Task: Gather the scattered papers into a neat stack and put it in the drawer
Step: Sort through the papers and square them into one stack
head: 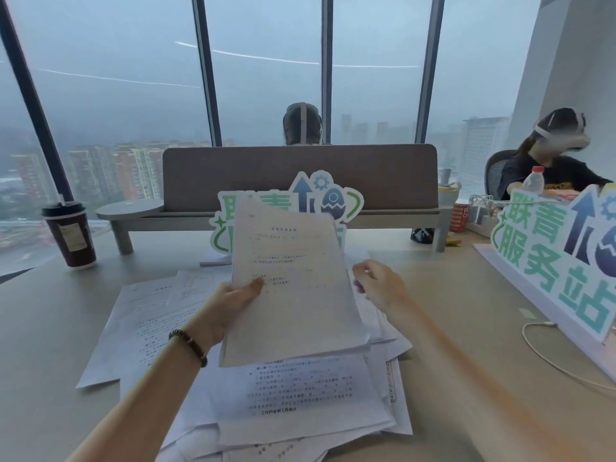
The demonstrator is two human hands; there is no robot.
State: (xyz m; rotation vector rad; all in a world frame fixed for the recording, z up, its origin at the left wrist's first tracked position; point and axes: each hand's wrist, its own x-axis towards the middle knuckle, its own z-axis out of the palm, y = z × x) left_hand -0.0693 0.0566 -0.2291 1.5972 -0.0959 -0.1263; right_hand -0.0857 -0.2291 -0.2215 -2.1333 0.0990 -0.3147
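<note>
Loose printed sheets (293,395) are fanned all over the bench (466,378) right under the camera, overlapping at odd angles. Left hand (230,305) has a closed grip on a small held stack (293,295), thumb pinching its left edge, lifted above the mess. Right hand (380,285) sits just beside the stack's right edge; it's blurry, so I can't tell if that grip is open or pinching anything.

If it were me, I'd steady the stack with both hands, then slide more sheets under it a few at a time and tap the edges square on the bench. No drawer is visible from here. Coffee cup (70,235) stands well off left, so little spill risk.
</note>
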